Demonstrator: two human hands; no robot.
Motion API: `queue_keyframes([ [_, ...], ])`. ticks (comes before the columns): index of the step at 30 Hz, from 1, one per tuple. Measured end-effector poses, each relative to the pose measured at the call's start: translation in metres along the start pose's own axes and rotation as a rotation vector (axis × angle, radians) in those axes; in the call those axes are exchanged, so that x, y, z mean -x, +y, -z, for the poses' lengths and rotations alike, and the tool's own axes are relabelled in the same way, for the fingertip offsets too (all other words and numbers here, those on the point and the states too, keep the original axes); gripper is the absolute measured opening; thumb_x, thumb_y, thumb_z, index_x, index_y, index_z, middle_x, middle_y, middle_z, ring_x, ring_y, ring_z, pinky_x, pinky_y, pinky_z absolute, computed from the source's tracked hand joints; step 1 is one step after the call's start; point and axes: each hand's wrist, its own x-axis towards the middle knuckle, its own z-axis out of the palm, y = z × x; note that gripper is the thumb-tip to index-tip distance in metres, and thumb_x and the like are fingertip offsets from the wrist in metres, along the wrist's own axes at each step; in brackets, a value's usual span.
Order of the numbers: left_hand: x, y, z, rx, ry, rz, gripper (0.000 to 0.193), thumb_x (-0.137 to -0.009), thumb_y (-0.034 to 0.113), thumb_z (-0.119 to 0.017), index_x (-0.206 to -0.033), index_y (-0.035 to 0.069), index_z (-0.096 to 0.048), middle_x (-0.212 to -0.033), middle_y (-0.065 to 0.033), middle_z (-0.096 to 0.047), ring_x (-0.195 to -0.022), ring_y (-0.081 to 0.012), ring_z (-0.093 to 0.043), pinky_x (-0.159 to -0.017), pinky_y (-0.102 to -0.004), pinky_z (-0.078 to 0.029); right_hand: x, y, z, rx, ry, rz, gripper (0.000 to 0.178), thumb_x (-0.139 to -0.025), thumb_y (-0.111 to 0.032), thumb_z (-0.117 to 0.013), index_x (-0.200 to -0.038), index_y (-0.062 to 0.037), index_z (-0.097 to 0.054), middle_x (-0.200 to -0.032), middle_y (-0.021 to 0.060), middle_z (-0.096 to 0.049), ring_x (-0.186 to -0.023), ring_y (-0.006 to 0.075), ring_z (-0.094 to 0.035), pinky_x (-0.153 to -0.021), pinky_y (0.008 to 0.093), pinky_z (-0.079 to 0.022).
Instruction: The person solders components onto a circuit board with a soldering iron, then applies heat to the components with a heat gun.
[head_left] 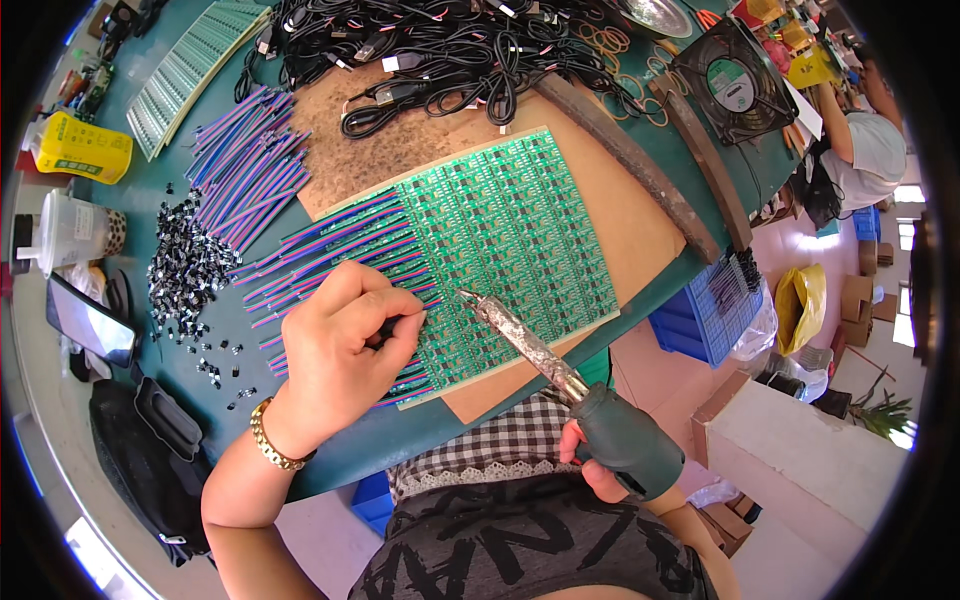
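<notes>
A green circuit board panel [520,215] with many repeated small circuits lies on brown cardboard. Short blue, red and black ribbon wires [340,222] run side by side onto its left part. My left hand [345,345], with a gold-coloured bracelet at the wrist, is closed in a pinch over these wires, its fingertips at a ribbon wire's end on the board; the fingers partly hide the piece they grip. Held by its dark green handle in my right hand [595,470] is a soldering iron [525,345]. Its tip points at the board, just right of my left fingertips.
Loose ribbon wires [250,170] and a heap of small black connectors [185,260] lie to the left. Bundled black cables [480,60] cover the back. Two dark bars [630,165] and a black fan [730,80] stand at right. A phone [92,318] rests far left.
</notes>
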Motion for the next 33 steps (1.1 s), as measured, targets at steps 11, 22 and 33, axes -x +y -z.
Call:
queue_keyframes([
  [11, 0.001, 0.0, 0.0, -0.016, -0.001, -0.021, 0.015, -0.069, -0.003, -0.075, -0.08, 0.004, -0.068, -0.077, -0.0032, -0.058, -0.053, -0.0111, -0.053, -0.046, -0.0249, -0.043, -0.004, 0.003, -0.001, 0.059, 0.004, 0.104, 0.053, -0.093, -0.055, -0.048, -0.085, -0.0032, -0.057, -0.078, 0.0061, -0.058, -0.065, 0.0158, -0.055, -0.059, 0.0283, -0.043],
  [22, -0.003, 0.011, 0.017, -0.139, -0.085, -0.109, 0.016, -0.072, -0.004, -0.073, -0.085, 0.004, -0.067, -0.082, -0.0077, -0.059, -0.068, -0.021, -0.06, -0.059, -0.0302, -0.049, 0.005, 0.03, -0.003, -0.199, -0.03, 0.078, 0.024, -0.092, -0.013, -0.052, -0.112, -0.0021, -0.06, -0.085, 0.0075, -0.065, -0.076, 0.0177, -0.064, -0.065, 0.0286, -0.053],
  [33, -0.049, -0.046, 0.06, -0.73, 0.149, -0.023, 0.009, -0.078, 0.002, -0.066, -0.087, 0.001, -0.064, -0.09, -0.011, -0.059, -0.086, -0.0315, -0.057, -0.076, -0.0402, -0.046, 0.006, 0.047, -0.004, -0.039, 0.147, 0.326, 0.034, -0.09, -0.034, -0.056, -0.084, -0.0001, -0.059, -0.073, 0.0069, -0.058, -0.061, 0.0169, -0.054, -0.055, 0.0298, -0.042],
])
